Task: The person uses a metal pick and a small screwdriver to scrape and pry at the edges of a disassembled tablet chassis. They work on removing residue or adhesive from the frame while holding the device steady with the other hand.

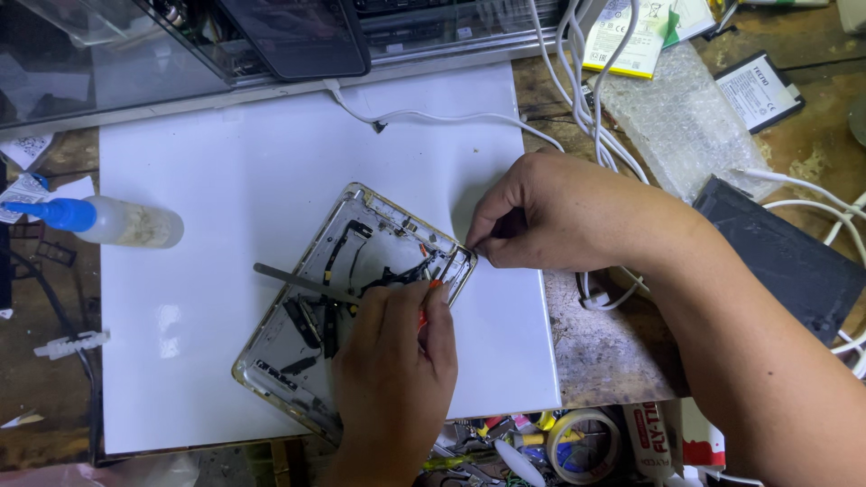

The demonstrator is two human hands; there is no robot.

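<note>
Two hands work over an opened tablet shell [334, 316], a shallow metal housing with rounded corners that lies tilted on a smooth white board [225, 180]. Inside the shell sit black ribbon cables, dark adhesive strips and small fittings against a dull silvery floor. The left hand [397, 370] is curled shut around a small tool with an orange tip [424, 311], pressed down into the shell near its upper right corner. The right hand [550, 212] is closed in a pinch, fingertips touching the shell's upper right edge. A thin grey metal strip [293, 280] lies slantwise across the shell's left rim.

At the board's left edge a clear plastic squeeze bottle [113, 221] with a blue nozzle lies on its side, partly filled with a pale grainy content. White cables [577, 90] loop over the worn wooden bench to the right, beside crinkled bubble wrap [677, 117] and a flat black case [785, 257]. A tape roll [586, 442] lies in the clutter below the board.
</note>
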